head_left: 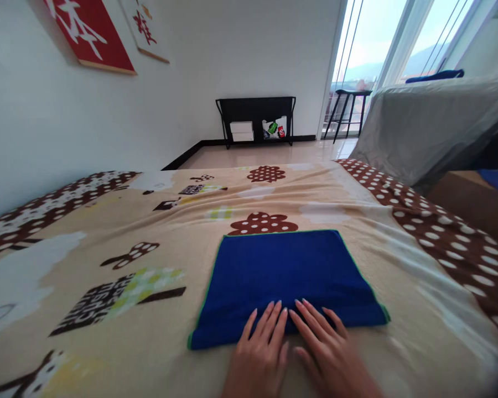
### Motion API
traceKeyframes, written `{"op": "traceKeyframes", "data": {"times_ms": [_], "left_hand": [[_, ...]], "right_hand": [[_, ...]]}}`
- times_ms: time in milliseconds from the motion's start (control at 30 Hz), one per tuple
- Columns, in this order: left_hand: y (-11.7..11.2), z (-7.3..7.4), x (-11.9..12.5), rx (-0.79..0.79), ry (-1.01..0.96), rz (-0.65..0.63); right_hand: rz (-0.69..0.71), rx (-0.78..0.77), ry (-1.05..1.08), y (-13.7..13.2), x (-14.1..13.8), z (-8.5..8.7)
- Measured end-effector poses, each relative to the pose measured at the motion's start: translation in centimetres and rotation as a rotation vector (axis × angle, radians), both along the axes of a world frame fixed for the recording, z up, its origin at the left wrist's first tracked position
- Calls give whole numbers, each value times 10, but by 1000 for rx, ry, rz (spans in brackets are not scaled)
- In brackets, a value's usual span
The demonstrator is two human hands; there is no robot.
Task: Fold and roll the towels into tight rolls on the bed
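A blue towel [280, 271] with a green edge lies on the patterned blanket [141, 309], its near edge rolled or folded over into a thick strip. On the middle of that strip rests my left hand [262, 345], palm down with the fingers stretched forward. Just beside it, my right hand [326, 348] lies the same way, fingers spread a little on the cloth. The two hands are close together, their index fingertips almost meeting. Whatever lies under the palms is hidden.
A black low shelf [255, 105] with white boxes stands at the far wall. To the right are a sheet-covered piece of furniture [435, 116], a cardboard box [468, 204] and a dark stool [351, 105] by the window. Wall hangings [95, 38] are at the upper left.
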State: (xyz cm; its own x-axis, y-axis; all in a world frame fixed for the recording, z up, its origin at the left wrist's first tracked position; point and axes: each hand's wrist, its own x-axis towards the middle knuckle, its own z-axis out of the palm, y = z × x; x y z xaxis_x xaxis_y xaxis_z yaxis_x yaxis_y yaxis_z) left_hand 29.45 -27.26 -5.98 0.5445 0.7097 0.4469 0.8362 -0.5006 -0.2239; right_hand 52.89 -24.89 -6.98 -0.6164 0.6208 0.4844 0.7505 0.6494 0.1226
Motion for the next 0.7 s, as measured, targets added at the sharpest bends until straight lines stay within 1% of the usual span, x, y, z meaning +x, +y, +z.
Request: {"op": "traceKeyframes", "data": {"times_ms": [33,67,133,200,267,300,367,433,500,533,600,700], "left_hand": [[4,-1,0,-17,4,37],[6,-2,-8,-30,5,98],[3,-6,-40,-48,-6,244],[-5,-9,-79,-66,-20,374],[-14,-8,-107,-60,-28,446],[-18,-5,-114,-33,-35,451],[-25,3,-118,58,-62,382],[-30,13,-112,107,-98,244],[-32,21,-105,78,-89,112],[-33,23,-103,62,-75,72],[-31,22,-102,74,-54,37],[-22,14,-104,153,-93,51]], "right_hand": [[-21,-27,-14,3,0,-2],[-81,-46,-9,7,8,-5],[-243,-70,33,14,43,-17],[-350,-83,65,18,87,-28],[-366,-78,68,17,122,-33],[-353,-69,68,15,133,-32],[-299,-41,86,10,141,-26],[-207,-26,106,5,141,-19],[-120,-13,111,4,139,-15],[-96,-2,105,5,140,-15],[-74,18,80,9,142,-18],[-82,-9,54,18,148,-23]]}}
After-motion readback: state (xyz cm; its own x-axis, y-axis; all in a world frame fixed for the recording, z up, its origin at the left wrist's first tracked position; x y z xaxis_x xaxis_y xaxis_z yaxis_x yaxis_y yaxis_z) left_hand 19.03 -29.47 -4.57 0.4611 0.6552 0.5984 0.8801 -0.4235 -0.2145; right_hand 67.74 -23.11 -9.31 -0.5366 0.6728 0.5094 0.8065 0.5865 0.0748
